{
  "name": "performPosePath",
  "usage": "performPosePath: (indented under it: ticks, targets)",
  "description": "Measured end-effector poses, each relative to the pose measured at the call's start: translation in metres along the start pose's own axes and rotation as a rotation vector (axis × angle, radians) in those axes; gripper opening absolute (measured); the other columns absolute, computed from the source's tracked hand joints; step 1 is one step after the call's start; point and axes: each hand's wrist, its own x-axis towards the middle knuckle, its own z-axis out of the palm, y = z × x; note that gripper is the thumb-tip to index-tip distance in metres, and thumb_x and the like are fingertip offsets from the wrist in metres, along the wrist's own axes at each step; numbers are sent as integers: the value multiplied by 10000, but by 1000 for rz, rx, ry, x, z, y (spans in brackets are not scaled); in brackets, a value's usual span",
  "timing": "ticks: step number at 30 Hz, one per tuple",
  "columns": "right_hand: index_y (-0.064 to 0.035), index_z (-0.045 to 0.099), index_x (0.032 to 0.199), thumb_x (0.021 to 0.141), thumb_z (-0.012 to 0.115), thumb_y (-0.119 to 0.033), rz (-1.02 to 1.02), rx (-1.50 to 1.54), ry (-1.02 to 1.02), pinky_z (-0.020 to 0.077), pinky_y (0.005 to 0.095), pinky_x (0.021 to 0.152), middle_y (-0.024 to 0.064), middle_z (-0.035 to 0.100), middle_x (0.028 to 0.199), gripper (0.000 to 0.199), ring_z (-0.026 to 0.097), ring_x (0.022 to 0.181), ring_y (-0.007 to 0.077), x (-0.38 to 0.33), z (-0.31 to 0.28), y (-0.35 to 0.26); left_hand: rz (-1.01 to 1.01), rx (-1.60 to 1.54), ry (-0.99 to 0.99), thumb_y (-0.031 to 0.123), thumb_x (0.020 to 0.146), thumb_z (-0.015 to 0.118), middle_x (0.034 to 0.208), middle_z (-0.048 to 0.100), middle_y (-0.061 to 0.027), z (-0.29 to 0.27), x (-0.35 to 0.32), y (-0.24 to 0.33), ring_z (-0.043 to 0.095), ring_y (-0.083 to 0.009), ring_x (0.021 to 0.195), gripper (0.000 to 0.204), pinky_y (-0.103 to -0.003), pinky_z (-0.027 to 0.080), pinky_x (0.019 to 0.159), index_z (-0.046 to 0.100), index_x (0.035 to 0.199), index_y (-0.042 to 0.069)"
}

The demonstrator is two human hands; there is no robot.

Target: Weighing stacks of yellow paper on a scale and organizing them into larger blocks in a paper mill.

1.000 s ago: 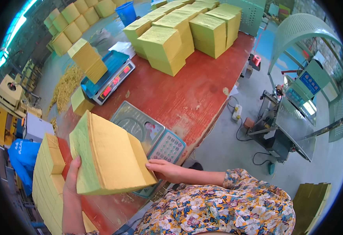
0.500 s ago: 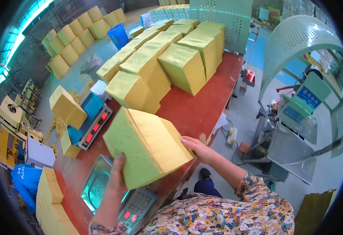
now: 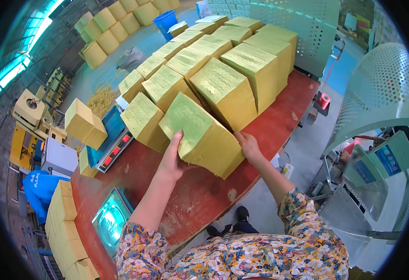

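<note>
A thick block of stacked yellow paper (image 3: 212, 150) is between my two hands, at the near end of the rows of like blocks. My left hand (image 3: 172, 161) presses on its left side, thumb up along the edge of the patterned top. On the right side, the fingers of my right hand (image 3: 248, 145) grip the block's far corner. Whether its underside rests on the red table (image 3: 167, 205) cannot be made out. Just beyond it stand a tall paper block (image 3: 227, 91) and a smaller paper block (image 3: 143, 122).
At left, a scale with a blue tray (image 3: 105, 133) and red digits stands beside a leaning paper stack (image 3: 85, 123). A shiny metal-pan scale (image 3: 111, 219) lies nearer me. Machinery with a perforated guard (image 3: 377, 93) stands right of the table. More paper blocks (image 3: 66, 228) line the left edge.
Both my hands have carried the paper block forward and set it lower, up against the rows. It was tilted over the near scales before. My view has shifted as well.
</note>
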Motion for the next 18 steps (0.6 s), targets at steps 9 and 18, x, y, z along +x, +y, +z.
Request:
performPosePath:
  ticks: [9, 18]
  targets:
    - [-8, 644, 939, 855, 684, -133, -370, -164, 228, 525, 354, 688, 154, 643, 894, 156, 657, 755, 258, -106, -24, 8, 728, 560, 352, 344, 909, 658, 1479, 395, -198, 5, 6, -15, 384, -335, 1369, 787, -449, 305, 1137, 267, 1502, 6]
    - [-36, 627, 883, 776, 749, -158, -540, -492, 12, 536, 387, 665, 115, 650, 844, 203, 664, 754, 294, -101, 13, 5, 1091, 1581, 229, 363, 730, 817, 1544, 291, -245, 19, -7, -15, 254, -423, 1443, 963, -589, 214, 1153, 332, 1499, 42]
